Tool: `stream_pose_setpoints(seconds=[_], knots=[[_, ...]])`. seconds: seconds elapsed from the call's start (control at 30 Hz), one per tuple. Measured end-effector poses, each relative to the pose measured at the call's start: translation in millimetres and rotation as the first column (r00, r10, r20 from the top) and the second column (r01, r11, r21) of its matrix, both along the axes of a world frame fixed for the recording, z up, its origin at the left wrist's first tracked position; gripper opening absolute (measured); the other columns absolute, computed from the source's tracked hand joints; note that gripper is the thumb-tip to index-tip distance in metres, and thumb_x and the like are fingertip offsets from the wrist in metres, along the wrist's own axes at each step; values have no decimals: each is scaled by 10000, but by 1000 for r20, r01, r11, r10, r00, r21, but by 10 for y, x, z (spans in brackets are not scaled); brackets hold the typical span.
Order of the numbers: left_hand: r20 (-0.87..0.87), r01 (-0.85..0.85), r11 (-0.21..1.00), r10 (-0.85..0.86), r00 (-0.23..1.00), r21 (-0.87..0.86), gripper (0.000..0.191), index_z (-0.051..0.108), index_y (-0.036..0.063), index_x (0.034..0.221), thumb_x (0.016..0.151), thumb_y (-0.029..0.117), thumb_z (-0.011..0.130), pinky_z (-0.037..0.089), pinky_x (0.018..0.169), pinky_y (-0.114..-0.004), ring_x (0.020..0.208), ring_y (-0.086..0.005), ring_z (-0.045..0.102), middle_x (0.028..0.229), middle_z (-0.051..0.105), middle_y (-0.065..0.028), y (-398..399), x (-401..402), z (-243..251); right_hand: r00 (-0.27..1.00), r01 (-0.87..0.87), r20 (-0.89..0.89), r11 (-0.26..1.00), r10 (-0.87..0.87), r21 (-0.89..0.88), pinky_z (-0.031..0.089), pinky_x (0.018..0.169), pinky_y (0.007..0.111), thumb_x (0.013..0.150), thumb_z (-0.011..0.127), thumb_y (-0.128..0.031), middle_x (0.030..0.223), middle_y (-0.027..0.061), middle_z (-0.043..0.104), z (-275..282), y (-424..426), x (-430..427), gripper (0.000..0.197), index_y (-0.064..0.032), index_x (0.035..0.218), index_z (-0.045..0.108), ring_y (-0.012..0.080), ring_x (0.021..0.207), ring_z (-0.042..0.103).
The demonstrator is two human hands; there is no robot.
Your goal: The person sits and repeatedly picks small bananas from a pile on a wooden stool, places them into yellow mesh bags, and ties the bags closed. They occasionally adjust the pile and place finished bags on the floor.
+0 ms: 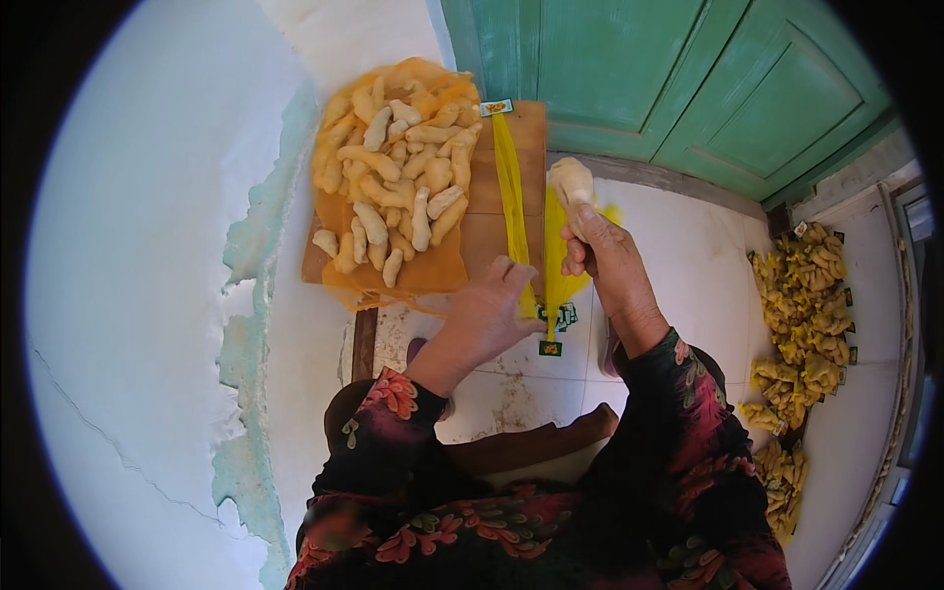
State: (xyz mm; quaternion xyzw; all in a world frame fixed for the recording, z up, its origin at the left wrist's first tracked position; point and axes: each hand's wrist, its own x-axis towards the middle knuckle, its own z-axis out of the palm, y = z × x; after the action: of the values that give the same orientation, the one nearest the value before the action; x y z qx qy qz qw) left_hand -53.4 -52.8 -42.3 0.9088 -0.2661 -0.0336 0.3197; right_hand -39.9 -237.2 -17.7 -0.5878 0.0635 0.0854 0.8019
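My right hand [601,254] holds up a pale, knobbly root [572,184], beside the right edge of a brown board [509,192]. Behind and below that hand hang yellow mesh net bags [560,287] with green printed tags [550,348] at their lower end. My left hand [490,306] is over the board's near edge, its fingers bent close to a long yellow net strip [510,192]; whether it touches the strip I cannot tell. Many loose pale roots [383,177] are heaped on an orange mesh sack [435,273] covering the board's left side.
Filled yellow net bags of roots [804,317] lie along the right wall, with more roots [782,479] nearer. A green panelled door [627,66] stands beyond the board. A wall with peeling paint [251,221] is at the left. My feet are on the pale tiled floor [546,398].
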Motion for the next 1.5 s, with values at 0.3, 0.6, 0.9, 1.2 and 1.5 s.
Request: stream_pose_setpoints(seconds=[0.3, 0.6, 0.9, 1.2, 1.5], knots=[[127, 23, 975, 6, 992, -221, 180, 533, 44, 969, 826, 133, 598, 485, 585, -301, 700, -196, 582, 790, 574, -74, 27, 52, -211, 999, -13, 49, 983, 22, -183, 401, 644, 211, 938, 480, -283, 656, 0, 500, 91, -145, -1252, 304, 8, 993, 553, 85, 616, 479], [-681, -568, 377, -371, 631, -732, 77, 521, 29, 949, 882, 65, 538, 462, 583, -237, 635, -125, 556, 851, 600, -67, 172, -1368, 532, 999, -34, 39, 996, 31, 80, 410, 776, 247, 939, 489, -255, 879, 11, 555, 265, 108, -2283, 307, -16, 1123, 547, 88, 837, 504], [-560, -333, 684, -133, 818, -649, 157, 521, 33, 917, 803, -2, 624, 436, 596, -183, 667, -39, 511, 774, 551, 7, 361, -2072, 801, 983, -182, 56, 979, 177, 96, 348, 935, 267, 906, 549, -316, 1059, 31, 584, 539, 514, -2683, 386, 9, 1114, 576, 104, 1000, 499], [-661, -327, 823, -76, 747, -464, 106, 550, 19, 887, 815, 27, 627, 421, 551, -177, 619, -52, 514, 709, 559, -3, 721, -2147, 837, 997, -62, -38, 975, 72, 213, 387, 911, 283, 906, 563, -262, 1020, 44, 615, 466, 549, -2713, 306, -6, 1069, 604, 117, 964, 541], [-776, -737, 275, -369, 512, -617, 45, 515, 37, 913, 871, 54, 515, 497, 606, -284, 674, -161, 597, 805, 605, -91, 668, -2038, 673, 985, -144, -71, 975, 158, 168, 394, 857, 265, 892, 581, -276, 949, 26, 607, 370, 555, -2752, 308, -8, 1041, 609, 99, 871, 534]])
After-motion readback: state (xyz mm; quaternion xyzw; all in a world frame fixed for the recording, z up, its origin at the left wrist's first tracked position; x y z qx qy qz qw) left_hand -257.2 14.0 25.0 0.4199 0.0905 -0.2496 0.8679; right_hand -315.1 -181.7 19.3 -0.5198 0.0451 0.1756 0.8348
